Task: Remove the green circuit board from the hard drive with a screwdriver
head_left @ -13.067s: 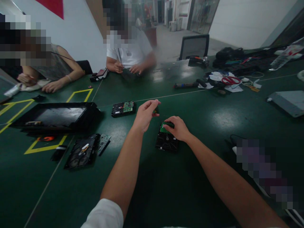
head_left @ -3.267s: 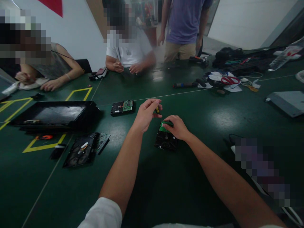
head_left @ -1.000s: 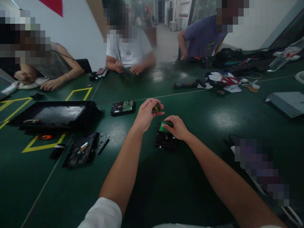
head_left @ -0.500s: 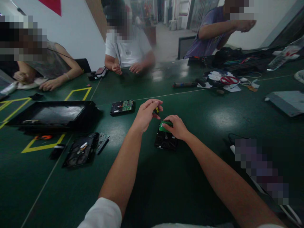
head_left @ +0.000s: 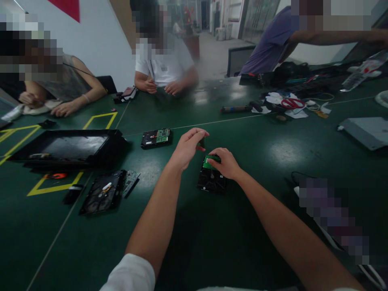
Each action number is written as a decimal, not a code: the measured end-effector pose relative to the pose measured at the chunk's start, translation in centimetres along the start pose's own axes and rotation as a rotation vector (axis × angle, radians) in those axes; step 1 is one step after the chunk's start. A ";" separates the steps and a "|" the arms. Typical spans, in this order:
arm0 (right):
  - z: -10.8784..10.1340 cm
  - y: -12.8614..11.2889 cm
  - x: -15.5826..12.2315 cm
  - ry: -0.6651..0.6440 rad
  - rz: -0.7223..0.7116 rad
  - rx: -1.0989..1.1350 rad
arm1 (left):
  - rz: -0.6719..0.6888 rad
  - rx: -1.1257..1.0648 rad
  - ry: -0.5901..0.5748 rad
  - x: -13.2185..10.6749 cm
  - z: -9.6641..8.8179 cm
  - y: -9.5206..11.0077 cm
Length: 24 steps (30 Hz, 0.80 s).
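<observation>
A black hard drive (head_left: 211,180) with a green circuit board lies on the dark green table (head_left: 212,234) in front of me. My right hand (head_left: 226,162) rests on its far end, fingers curled over the green board. My left hand (head_left: 188,146) hovers just left of it, fingers pinched round a small dark screwdriver handle (head_left: 201,142) that stands over the drive.
A second hard drive (head_left: 157,138) lies further left. An opened drive (head_left: 104,196) and a black tray (head_left: 69,146) sit at the left. Red scissors (head_left: 291,103), tools and cables lie at the back right, a grey box (head_left: 366,129) at the right. Three people sit or lean at the far side.
My left hand's fingers have shifted slightly round the screwdriver handle. The person in the purple shirt at the back right has stretched an arm out to the right.
</observation>
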State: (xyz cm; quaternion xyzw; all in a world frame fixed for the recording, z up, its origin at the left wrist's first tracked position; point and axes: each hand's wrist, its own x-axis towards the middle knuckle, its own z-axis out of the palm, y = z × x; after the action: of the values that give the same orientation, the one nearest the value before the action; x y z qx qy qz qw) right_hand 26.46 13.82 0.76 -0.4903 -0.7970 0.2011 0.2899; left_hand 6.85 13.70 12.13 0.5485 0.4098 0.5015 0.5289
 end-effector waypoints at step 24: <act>-0.1 -0.1 0.0 -0.005 -0.010 -0.002 | 0.042 0.005 -0.084 0.1 0.0 -0.7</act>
State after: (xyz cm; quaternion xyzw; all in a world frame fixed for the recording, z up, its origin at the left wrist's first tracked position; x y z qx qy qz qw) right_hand 26.44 13.84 0.85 -0.4863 -0.8002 0.2000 0.2886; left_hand 6.94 13.86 11.45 0.5788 0.3771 0.4879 0.5336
